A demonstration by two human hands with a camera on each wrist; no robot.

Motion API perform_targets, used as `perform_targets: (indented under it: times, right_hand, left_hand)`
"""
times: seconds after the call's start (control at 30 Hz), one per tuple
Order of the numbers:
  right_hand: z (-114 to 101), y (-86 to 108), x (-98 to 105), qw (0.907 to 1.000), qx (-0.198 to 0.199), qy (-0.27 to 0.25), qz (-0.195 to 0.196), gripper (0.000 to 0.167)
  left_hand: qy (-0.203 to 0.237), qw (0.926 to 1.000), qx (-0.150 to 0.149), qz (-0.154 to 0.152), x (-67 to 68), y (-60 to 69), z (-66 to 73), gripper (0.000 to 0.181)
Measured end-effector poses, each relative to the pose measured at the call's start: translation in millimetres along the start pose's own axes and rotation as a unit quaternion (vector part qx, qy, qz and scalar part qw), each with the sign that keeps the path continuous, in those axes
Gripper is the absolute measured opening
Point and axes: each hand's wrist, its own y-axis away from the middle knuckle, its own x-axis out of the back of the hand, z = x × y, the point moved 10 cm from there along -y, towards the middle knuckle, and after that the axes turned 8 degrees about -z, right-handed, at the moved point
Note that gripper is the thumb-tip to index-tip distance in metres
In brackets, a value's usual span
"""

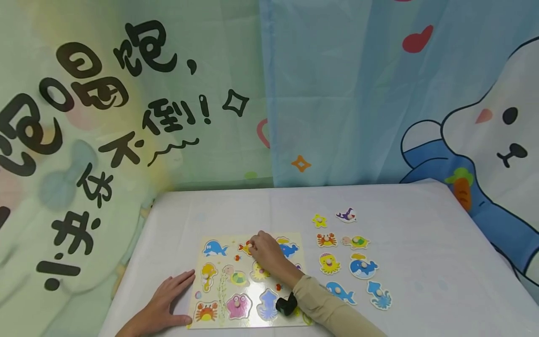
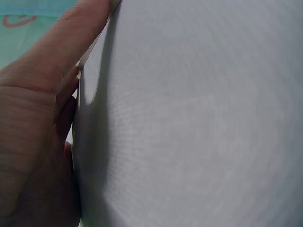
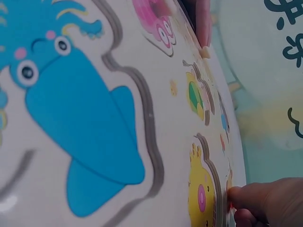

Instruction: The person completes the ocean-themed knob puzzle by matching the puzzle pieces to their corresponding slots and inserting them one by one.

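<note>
A pale yellow puzzle board [image 1: 248,239] with sea-animal pictures and cut-out recesses lies on the table. At its left edge rests my left hand [image 1: 162,302], fingers extended and thumb touching the lower left corner. My right hand [image 1: 269,255] reaches over the board's top row. Thumb and fingertips pinch an orange-red fish puzzle piece [image 1: 243,248], partly hidden by the hand. In the right wrist view the right hand [image 3: 270,201] pinches low over the board, with the blue squid picture [image 3: 85,127] large and close. The left wrist view shows the left hand [image 2: 28,127] beside white cloth.
Loose knobbed pieces lie right of the board: a star [image 1: 319,221], a purple-and-white piece [image 1: 346,215], a crab [image 1: 326,240], a turtle [image 1: 356,242], an octopus [image 1: 329,264], whales and a squid [image 1: 380,296]. Printed curtains hang behind the white table [image 1: 438,252].
</note>
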Motion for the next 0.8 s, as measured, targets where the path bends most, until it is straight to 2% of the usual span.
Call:
perform_targets:
  times: [0.43,0.53,0.67,0.8]
  right_hand:
    - [12.1,2.9,-0.9,0.9994,0.012,-0.031,0.008,0.02]
    - [17.2,1.7,-3.3,0.9984,0.004,-0.056,-0.005,0.022]
    - [24.2,-1.2,-4.4,0.9933,-0.004,-0.107,-0.043,0.023]
    - [34.8,-2.1,13.0,0.9839,-0.016,-0.169,-0.056,0.025]
  left_hand:
    - [0.016,0.9998,0.015,-0.005,0.1,0.3,1.3,0.095]
    - [0.016,0.9998,0.012,-0.007,0.7,-0.3,1.7,0.095]
    - [0.013,0.9998,0.011,-0.006,1.3,-0.4,2.7,0.094]
    - [0.016,0.9998,0.01,-0.008,1.6,-0.5,3.3,0.094]
